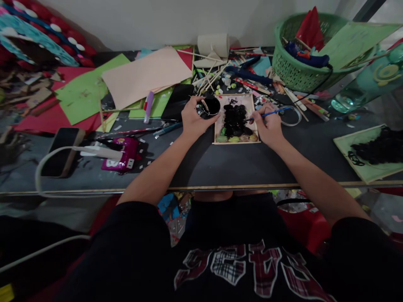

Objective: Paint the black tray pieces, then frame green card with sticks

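My left hand is closed around a small cup of black paint, with a stick standing in it. In my right hand is a blue-handled paintbrush, its tip at the right side of a black-painted patch. That patch covers most of a small framed picture lying on the table between my hands. Along the picture's lower edge sit several green, yellow and brown pebble-like pieces. The cup is beside the picture's upper left edge.
At the back right stands a green basket beside a water bottle. Another framed black piece lies far right. Coloured paper, a toilet roll, a phone and a purple device with a white cable lie about.
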The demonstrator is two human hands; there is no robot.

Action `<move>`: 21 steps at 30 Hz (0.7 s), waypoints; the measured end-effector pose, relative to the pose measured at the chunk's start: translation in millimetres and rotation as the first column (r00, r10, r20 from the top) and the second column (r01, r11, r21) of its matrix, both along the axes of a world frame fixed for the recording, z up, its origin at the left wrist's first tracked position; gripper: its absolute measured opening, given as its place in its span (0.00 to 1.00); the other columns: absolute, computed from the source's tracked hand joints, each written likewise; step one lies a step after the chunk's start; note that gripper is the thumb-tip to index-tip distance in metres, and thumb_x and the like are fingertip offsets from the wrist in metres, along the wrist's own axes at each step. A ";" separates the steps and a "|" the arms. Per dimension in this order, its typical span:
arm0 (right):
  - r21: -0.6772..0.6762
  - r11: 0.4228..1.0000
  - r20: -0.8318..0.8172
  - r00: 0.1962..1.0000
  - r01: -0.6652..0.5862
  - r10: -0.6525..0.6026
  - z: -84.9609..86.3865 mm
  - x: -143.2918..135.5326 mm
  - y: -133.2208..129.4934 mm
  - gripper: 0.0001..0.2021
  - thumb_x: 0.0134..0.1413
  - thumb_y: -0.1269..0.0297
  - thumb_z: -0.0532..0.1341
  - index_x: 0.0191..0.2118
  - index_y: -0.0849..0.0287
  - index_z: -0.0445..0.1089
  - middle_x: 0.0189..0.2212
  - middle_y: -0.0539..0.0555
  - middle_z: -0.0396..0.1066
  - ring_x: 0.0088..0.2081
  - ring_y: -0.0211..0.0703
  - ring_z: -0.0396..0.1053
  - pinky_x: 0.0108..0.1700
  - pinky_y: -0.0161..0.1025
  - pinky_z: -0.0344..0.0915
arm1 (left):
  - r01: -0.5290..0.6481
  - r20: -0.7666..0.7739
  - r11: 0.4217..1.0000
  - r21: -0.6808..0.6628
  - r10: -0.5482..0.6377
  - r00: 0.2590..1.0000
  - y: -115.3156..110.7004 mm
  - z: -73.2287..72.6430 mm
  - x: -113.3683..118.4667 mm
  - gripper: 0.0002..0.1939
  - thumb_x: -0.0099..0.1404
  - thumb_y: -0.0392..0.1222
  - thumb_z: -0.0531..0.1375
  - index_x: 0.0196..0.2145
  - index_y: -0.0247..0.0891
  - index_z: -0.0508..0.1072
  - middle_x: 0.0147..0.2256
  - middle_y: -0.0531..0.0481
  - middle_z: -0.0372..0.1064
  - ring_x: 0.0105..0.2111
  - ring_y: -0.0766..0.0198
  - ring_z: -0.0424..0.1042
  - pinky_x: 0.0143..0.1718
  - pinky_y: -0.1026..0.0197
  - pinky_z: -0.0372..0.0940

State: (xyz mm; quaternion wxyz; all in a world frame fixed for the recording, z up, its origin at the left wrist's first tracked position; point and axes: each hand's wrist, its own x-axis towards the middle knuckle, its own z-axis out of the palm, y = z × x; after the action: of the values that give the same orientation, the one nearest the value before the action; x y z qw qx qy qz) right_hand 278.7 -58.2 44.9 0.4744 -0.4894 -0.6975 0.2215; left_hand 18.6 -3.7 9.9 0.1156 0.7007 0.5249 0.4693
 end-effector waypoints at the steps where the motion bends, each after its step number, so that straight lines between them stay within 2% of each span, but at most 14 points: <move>1: -0.005 1.000 0.004 1.000 -0.014 0.014 -1.5 -0.3 1.1 0.28 0.58 0.31 0.50 0.27 0.53 0.63 0.27 0.53 0.66 0.32 0.43 0.64 0.41 0.46 0.64 | 0.001 0.001 1.000 -0.004 -0.001 1.000 0.4 -0.2 0.0 0.38 0.46 0.71 0.68 0.45 0.44 0.66 0.44 0.43 0.72 0.48 0.45 0.73 0.52 0.44 0.67; 7: 0.024 0.999 0.002 0.999 0.048 -0.048 -9.9 2.4 7.4 0.25 0.61 0.36 0.51 0.28 0.53 0.62 0.27 0.53 0.66 0.32 0.44 0.65 0.44 0.47 0.66 | -0.011 0.000 1.000 0.017 0.011 1.000 2.1 -2.2 -0.6 0.38 0.45 0.70 0.69 0.45 0.44 0.66 0.43 0.44 0.72 0.47 0.46 0.73 0.51 0.45 0.68; 10: 0.028 0.999 0.006 0.999 0.036 -0.036 -11.0 3.1 7.7 0.24 0.63 0.38 0.51 0.29 0.53 0.63 0.28 0.53 0.66 0.34 0.44 0.66 0.44 0.46 0.66 | 0.008 -0.002 1.000 0.008 -0.008 1.000 2.1 -2.6 -0.9 0.37 0.46 0.68 0.69 0.45 0.44 0.66 0.43 0.43 0.72 0.47 0.46 0.73 0.52 0.45 0.67; 16: 0.023 0.997 -0.020 0.997 0.069 -0.069 -11.2 2.4 8.4 0.24 0.62 0.36 0.50 0.28 0.52 0.61 0.26 0.52 0.65 0.31 0.44 0.65 0.43 0.47 0.66 | 0.004 -0.006 1.000 0.006 -0.004 1.000 3.2 -4.2 -1.2 0.36 0.46 0.68 0.69 0.45 0.44 0.66 0.44 0.43 0.72 0.48 0.45 0.72 0.52 0.45 0.67; 21: 0.014 0.999 -0.012 0.999 0.040 -0.040 -11.5 1.9 8.3 0.27 0.58 0.32 0.51 0.27 0.52 0.62 0.26 0.52 0.64 0.32 0.44 0.64 0.42 0.47 0.64 | 0.004 -0.013 1.000 0.028 -0.004 1.000 4.2 -5.5 -1.0 0.36 0.45 0.67 0.70 0.44 0.44 0.67 0.43 0.44 0.73 0.47 0.46 0.73 0.51 0.45 0.68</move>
State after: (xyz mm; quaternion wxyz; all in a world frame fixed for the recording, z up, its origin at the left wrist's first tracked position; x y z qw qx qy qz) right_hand 280.6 -49.8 33.4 0.4864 -0.4985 -0.6863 0.2098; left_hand 17.6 0.5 4.4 0.1032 0.7064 0.5174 0.4717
